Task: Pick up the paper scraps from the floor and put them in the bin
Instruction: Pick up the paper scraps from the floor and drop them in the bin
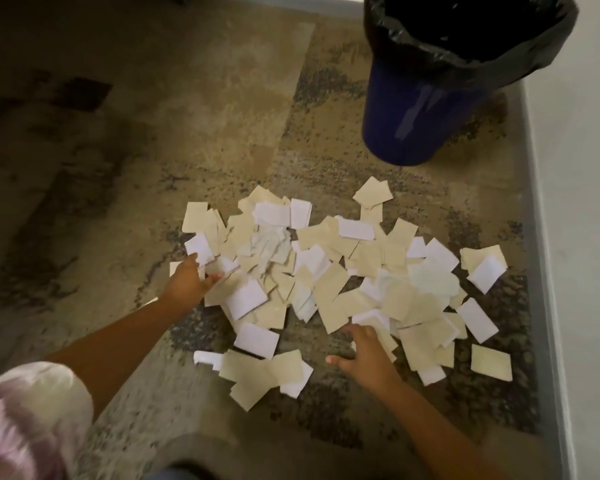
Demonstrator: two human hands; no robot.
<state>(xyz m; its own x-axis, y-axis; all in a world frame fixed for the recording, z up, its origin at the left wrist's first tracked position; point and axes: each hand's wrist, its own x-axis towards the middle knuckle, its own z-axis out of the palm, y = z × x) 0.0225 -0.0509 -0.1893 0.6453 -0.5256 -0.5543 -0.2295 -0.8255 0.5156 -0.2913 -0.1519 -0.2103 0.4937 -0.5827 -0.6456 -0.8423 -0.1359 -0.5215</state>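
Paper scraps [326, 271] spread between both hands; bin [426, 109] stands beyond.

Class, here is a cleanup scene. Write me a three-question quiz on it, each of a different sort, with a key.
1. True or false: the bin has a black liner.
2. The scraps lie on: A) a table B) the rug C) a chair.
3. Fill in: the left hand touches the pile's ___ edge, as seen in the view.

Key: 1 true; 2 B; 3 left. The right hand rests at the near edge.
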